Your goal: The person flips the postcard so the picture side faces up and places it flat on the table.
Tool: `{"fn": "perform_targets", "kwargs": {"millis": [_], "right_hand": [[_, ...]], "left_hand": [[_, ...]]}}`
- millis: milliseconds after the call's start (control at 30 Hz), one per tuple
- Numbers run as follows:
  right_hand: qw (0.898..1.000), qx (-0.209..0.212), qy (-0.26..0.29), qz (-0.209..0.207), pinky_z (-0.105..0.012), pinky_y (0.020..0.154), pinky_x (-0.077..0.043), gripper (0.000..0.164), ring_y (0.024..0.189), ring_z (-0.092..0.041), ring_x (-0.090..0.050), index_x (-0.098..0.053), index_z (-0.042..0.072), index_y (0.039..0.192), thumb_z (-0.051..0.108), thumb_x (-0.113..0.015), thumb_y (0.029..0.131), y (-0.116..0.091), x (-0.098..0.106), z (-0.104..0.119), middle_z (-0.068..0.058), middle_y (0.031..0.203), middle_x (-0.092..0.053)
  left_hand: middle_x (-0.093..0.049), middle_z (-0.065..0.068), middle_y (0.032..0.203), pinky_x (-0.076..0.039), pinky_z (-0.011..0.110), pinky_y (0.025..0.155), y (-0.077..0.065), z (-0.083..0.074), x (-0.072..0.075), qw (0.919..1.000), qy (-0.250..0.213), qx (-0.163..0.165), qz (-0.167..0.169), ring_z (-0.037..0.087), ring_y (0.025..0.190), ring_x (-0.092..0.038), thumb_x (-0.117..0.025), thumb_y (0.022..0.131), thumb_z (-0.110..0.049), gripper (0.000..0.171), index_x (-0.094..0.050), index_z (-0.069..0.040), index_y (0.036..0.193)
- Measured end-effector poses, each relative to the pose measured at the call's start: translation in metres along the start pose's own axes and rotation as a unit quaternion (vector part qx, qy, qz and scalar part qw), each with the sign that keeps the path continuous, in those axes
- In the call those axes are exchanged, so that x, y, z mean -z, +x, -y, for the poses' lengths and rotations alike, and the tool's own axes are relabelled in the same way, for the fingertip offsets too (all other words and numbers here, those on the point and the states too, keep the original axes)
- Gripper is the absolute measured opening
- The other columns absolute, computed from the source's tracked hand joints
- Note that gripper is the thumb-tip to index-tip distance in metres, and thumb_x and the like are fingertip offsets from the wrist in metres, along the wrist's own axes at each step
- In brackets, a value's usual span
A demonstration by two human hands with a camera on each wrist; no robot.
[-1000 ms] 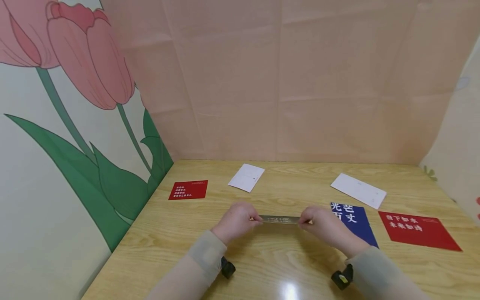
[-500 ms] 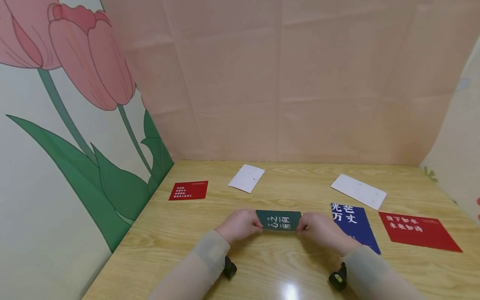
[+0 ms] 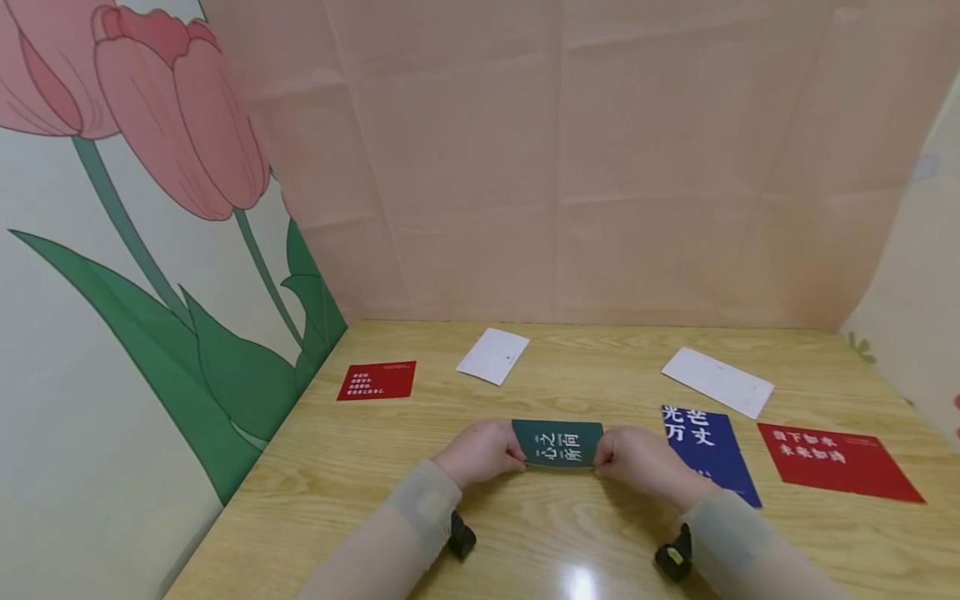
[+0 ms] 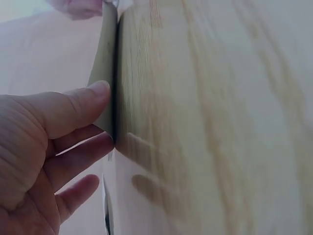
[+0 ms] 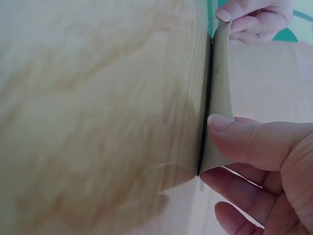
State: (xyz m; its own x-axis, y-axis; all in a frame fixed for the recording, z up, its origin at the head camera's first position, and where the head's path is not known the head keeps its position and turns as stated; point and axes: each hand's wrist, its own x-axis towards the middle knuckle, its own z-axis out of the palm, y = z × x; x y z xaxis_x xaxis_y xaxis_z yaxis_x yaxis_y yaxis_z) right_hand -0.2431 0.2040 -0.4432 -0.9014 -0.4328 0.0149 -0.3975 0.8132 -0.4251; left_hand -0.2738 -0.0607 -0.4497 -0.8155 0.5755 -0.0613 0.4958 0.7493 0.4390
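Observation:
Between my two hands is a dark green card (image 3: 558,443) with white characters, its printed face toward the head camera. My left hand (image 3: 482,452) pinches its left end between thumb and fingers, and my right hand (image 3: 641,460) pinches the right end the same way. In the left wrist view the pale back of the card (image 4: 103,54) shows, slightly bowed, with the thumb on it. The right wrist view shows the card's back (image 5: 221,83) tilted up, its lower long edge right at the tabletop.
Right of my right hand lie a blue card (image 3: 716,458) and a red card (image 3: 840,467), with a white card (image 3: 716,382) behind them. Toward the back left are another white card (image 3: 492,357) and a smaller red card (image 3: 390,379). A peach cloth (image 3: 555,167) hangs behind the wooden table (image 3: 525,542).
A second ago the card showed nearly edge-on; it has since tipped so its green face shows. Both hands have lowered slightly, keeping their pinch. Since half a second ago almost nothing differs.

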Motion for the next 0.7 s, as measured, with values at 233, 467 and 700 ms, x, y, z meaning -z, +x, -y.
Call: {"fn": "perform_targets", "kwargs": {"millis": [233, 467, 700], "right_hand": [[1.0, -0.025, -0.015, 0.012, -0.036, 0.075, -0.049, 0.017, 0.074, -0.007, -0.053, -0.071, 0.025, 0.074, 0.01, -0.078, 0.078, 0.0, -0.002, 0.002, 0.014, 0.078, -0.061], [0.998, -0.058, -0.005, 0.036, -0.036, 0.078, -0.049, 0.015, 0.074, -0.009, -0.052, -0.071, 0.022, 0.078, 0.008, -0.075, 0.082, 0.0, 0.0, 0.004, 0.013, 0.078, -0.061], [0.998, -0.047, -0.005, 0.051, -0.039, 0.08, -0.049, 0.01, 0.078, -0.012, -0.054, -0.071, 0.019, 0.085, 0.009, -0.074, 0.083, 0.0, 0.005, 0.009, 0.01, 0.084, -0.062]], "left_hand": [[-0.057, -0.018, 0.078, -0.043, 0.023, 0.078, -0.001, -0.001, -0.001, 0.9969, 0.069, -0.039, 0.004, -0.001, 0.074, -0.051, -0.078, 0.082, -0.029, 0.005, -0.078, -0.024, 0.084], [-0.065, -0.013, 0.108, -0.041, 0.034, 0.093, -0.002, -0.007, 0.0, 0.9924, 0.117, -0.025, 0.03, 0.005, 0.102, -0.058, -0.073, 0.086, -0.031, 0.024, -0.074, -0.026, 0.11], [-0.062, -0.012, 0.124, -0.039, 0.04, 0.098, -0.002, -0.014, -0.001, 0.9853, 0.163, -0.023, 0.048, 0.009, 0.117, -0.055, -0.069, 0.089, -0.033, 0.034, -0.068, -0.027, 0.122]]}}
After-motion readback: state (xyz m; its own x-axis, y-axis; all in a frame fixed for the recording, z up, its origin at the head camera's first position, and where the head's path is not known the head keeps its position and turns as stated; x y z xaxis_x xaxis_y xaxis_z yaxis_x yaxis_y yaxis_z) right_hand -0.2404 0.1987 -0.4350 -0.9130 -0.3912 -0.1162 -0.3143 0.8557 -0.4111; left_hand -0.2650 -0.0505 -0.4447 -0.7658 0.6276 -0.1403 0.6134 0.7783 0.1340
